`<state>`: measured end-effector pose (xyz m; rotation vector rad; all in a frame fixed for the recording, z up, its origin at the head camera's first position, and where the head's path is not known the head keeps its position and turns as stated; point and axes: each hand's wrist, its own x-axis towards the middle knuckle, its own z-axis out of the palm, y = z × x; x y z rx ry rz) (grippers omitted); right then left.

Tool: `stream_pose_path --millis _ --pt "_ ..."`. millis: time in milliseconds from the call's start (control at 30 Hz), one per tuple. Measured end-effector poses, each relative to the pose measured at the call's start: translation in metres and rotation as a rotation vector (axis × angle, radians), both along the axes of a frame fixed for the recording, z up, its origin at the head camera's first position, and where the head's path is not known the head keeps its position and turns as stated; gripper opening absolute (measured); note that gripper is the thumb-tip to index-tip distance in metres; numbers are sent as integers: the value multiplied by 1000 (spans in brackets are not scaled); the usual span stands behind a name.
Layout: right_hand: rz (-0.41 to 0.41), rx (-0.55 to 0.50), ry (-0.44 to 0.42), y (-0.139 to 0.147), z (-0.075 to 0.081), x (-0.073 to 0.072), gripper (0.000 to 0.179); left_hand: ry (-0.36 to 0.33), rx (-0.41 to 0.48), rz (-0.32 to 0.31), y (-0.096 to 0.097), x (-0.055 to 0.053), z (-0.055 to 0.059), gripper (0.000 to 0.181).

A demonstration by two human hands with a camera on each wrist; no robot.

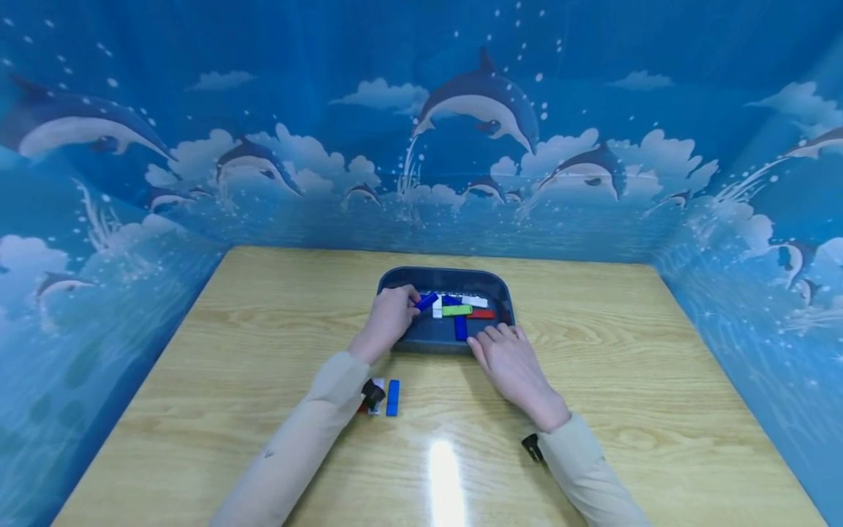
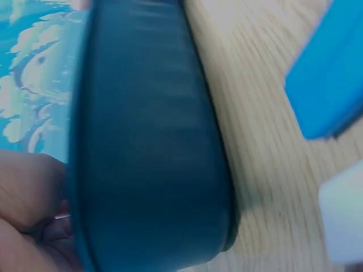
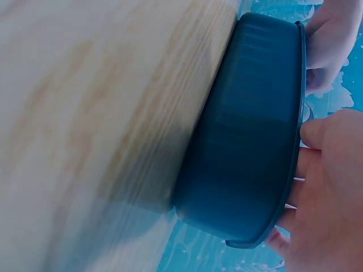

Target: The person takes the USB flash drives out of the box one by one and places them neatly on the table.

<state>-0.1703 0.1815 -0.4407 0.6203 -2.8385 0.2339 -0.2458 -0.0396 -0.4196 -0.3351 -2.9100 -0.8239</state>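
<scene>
blue block [image 1: 427, 301] in pinch of left hand [image 1: 391, 316] over tray [image 1: 431, 331], right hand [image 1: 512, 364] loose at rim [image 3: 303, 73]

Ugh, the left sleeve [image 1: 283, 454] and black wrist camera [image 1: 373, 394] cover most of a red block [image 1: 363, 408], and the left-wrist view crops the lighter blue block [image 2: 326, 79].

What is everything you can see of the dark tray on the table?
The tray is dark blue and looks like plastic, with rounded corners, smooth walls and a thin rim. It stands flat, open side up, on the wood-look table. Coloured blocks lie inside. The right hand holds its near right rim; whether the left hand touches it, I cannot tell.
</scene>
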Motion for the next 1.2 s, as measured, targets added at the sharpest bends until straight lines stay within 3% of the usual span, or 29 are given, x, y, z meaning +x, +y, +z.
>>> stream_pose_path --millis 100,367,667,900,1067,1200 --pt "2 0 -4 -1 0 0 36 9 74 -13 -5 7 5 7" --pt "11 -2 6 -1 -1 -1 36 -77 193 -26 -14 30 20 8" --pt "4 -6 8 -1 -3 -1 34 -122 285 -11 -23 66 28 14" --pt "4 -4 10 -1 -3 -1 33 -175 279 -17 -31 92 17 14" --pt "2 -1 7 -1 -3 -1 35 -221 270 -14 -34 102 6 14" --pt "1 2 8 -1 -3 -2 34 -216 219 -29 -35 108 -3 14"
